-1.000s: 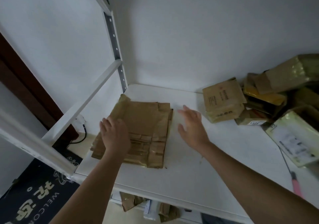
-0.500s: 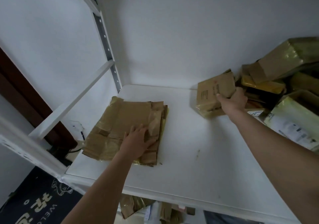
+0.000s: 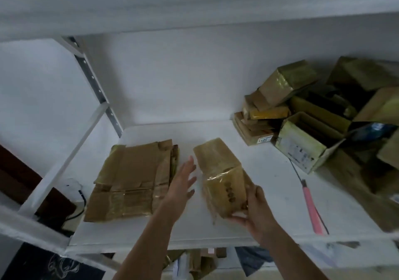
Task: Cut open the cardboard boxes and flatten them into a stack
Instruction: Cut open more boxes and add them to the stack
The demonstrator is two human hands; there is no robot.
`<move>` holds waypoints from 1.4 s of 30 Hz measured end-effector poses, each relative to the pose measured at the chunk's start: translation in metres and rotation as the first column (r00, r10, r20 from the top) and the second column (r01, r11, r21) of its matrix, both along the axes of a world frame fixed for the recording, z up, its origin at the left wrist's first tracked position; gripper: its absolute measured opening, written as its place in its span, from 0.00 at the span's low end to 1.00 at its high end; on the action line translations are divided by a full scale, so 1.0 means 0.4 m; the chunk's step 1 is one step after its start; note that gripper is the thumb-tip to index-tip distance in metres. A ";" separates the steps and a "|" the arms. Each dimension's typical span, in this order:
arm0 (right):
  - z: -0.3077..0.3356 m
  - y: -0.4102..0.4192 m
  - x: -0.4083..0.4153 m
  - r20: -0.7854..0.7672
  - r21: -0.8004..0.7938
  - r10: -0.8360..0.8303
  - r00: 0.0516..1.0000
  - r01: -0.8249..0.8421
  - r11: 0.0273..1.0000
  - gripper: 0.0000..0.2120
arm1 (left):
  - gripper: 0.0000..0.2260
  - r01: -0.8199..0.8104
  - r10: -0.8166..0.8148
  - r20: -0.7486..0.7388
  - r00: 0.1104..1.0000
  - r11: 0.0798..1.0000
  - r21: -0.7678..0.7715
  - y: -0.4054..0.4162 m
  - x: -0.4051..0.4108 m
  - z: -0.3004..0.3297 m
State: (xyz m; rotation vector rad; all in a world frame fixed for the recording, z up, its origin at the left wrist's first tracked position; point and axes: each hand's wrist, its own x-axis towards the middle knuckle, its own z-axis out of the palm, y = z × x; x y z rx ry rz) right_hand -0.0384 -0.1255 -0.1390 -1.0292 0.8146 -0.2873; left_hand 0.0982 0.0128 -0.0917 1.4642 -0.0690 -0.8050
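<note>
Right hand (image 3: 257,212) has brought a taped box (image 3: 222,176) from the heap of boxes (image 3: 323,128) to just right of the flattened stack (image 3: 131,182) — fingers curled round its near end. Left hand (image 3: 183,184), off the stack, reaches toward it with fingers straight; the pink cutter (image 3: 311,208) lies further right — cutting likely comes next.

A white shelf (image 3: 216,225) fills the middle of the frame. A stack of flattened cardboard (image 3: 133,180) lies at its centre left, a heap of taped boxes (image 3: 313,115) crowds the right, and a pink-handled cutter (image 3: 312,208) lies lower right.
</note>
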 end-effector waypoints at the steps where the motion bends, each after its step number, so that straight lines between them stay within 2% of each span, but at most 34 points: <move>1: -0.016 0.010 -0.019 -0.112 -0.207 -0.011 0.994 -0.012 0.978 0.09 | 0.23 0.035 -0.035 0.004 0.999 0.999 0.001 -0.017 -0.020 -0.008; 3: -0.045 0.011 -0.053 -0.245 -0.554 -0.071 0.967 -0.079 0.828 0.09 | 0.22 0.049 -0.050 0.025 0.998 0.998 0.034 -0.052 -0.059 -0.023; 4: -0.059 0.001 -0.070 -0.276 -0.634 -0.073 0.958 -0.124 0.764 0.09 | 0.23 0.057 -0.059 0.044 0.997 0.997 0.061 -0.067 -0.078 -0.028; 6: -0.085 -0.033 -0.103 -0.412 -0.681 -0.042 0.910 -0.277 0.678 0.08 | 0.22 0.104 -0.120 0.091 0.989 0.981 0.161 -0.090 -0.113 -0.036; 8: -0.100 -0.082 -0.140 -0.589 -0.693 -0.080 0.804 -0.452 0.562 0.08 | 0.21 0.158 -0.193 0.122 0.974 0.954 0.253 -0.114 -0.144 -0.048; 9: -0.103 -0.109 -0.159 -0.599 -0.731 -0.152 0.786 -0.459 0.504 0.08 | 0.21 0.170 -0.216 0.136 0.967 0.943 0.285 -0.128 -0.158 -0.055; 11: -0.098 -0.170 -0.197 -0.509 -0.837 -0.321 0.799 -0.372 0.401 0.11 | 0.22 0.178 -0.254 0.184 0.949 0.919 0.351 -0.156 -0.182 -0.063; 13: -0.088 -0.235 -0.228 -0.501 -0.861 -0.431 0.751 -0.386 0.330 0.16 | 0.25 0.169 -0.270 0.210 0.940 0.900 0.402 -0.181 -0.195 -0.061; 16: -0.077 -0.304 -0.251 -0.655 -0.756 -0.405 0.638 -0.547 0.361 0.21 | 0.28 0.144 -0.242 0.187 0.952 0.893 0.427 -0.200 -0.198 -0.049; 20: -0.080 -0.342 -0.236 -0.731 -0.683 -0.326 0.600 -0.641 0.350 0.23 | 0.39 0.148 -0.235 0.169 0.957 0.899 0.412 -0.200 -0.204 -0.045; 21: -0.078 -0.349 -0.228 -0.740 -0.669 -0.271 0.615 -0.630 0.394 0.21 | 0.39 0.160 -0.246 0.161 0.956 0.895 0.416 -0.198 -0.211 -0.045; 22: -0.076 -0.358 -0.219 -0.721 -0.654 -0.191 0.666 -0.563 0.504 0.17 | 0.38 0.169 -0.252 0.149 0.956 0.891 0.422 -0.196 -0.218 -0.045; 23: -0.070 -0.360 -0.211 -0.659 -0.607 -0.100 0.746 -0.448 0.656 0.13 | 0.37 0.171 -0.252 0.142 0.957 0.889 0.425 -0.194 -0.225 -0.046; 24: -0.058 -0.354 -0.206 -0.551 -0.519 -0.025 0.834 -0.319 0.793 0.12 | 0.37 0.165 -0.250 0.149 0.957 0.888 0.428 -0.192 -0.233 -0.048; 25: -0.042 -0.344 -0.199 -0.426 -0.440 0.007 0.905 -0.214 0.872 0.12 | 0.36 0.156 -0.249 0.168 0.954 0.888 0.432 -0.190 -0.237 -0.050; 26: -0.024 -0.334 -0.189 -0.316 -0.387 0.023 0.949 -0.151 0.910 0.13 | 0.36 0.146 -0.248 0.186 0.951 0.888 0.436 -0.190 -0.239 -0.053; 29: 0.038 -0.291 -0.155 -0.081 -0.338 0.087 0.993 -0.110 0.935 0.18 | 0.36 0.128 -0.223 0.175 0.959 0.891 0.435 -0.196 -0.237 -0.053; 31: 0.075 -0.260 -0.131 -0.025 -0.462 0.120 0.993 -0.118 0.879 0.20 | 0.36 0.124 -0.197 0.136 0.971 0.900 0.419 -0.200 -0.234 -0.053; 34: 0.114 -0.210 -0.094 0.150 -0.551 0.121 0.981 -0.019 0.834 0.07 | 0.35 0.112 -0.150 0.070 0.986 0.916 0.385 -0.197 -0.227 -0.055; 35: 0.118 -0.199 -0.083 0.202 -0.552 0.134 0.970 0.000 0.834 0.09 | 0.35 0.112 -0.140 0.046 0.989 0.920 0.375 -0.196 -0.225 -0.057; 37: 0.119 -0.185 -0.057 0.227 -0.527 0.164 0.960 -0.021 0.850 0.12 | 0.35 0.123 -0.139 0.016 0.990 0.920 0.372 -0.198 -0.221 -0.058; 39: 0.116 -0.176 -0.027 0.231 -0.500 0.179 0.956 -0.041 0.865 0.07 | 0.35 0.135 -0.148 0.006 0.989 0.918 0.374 -0.203 -0.217 -0.057; 42: 0.090 -0.172 0.001 0.213 -0.513 0.172 0.962 -0.040 0.858 0.08 | 0.35 0.143 -0.162 0.020 0.987 0.918 0.370 -0.208 -0.211 -0.061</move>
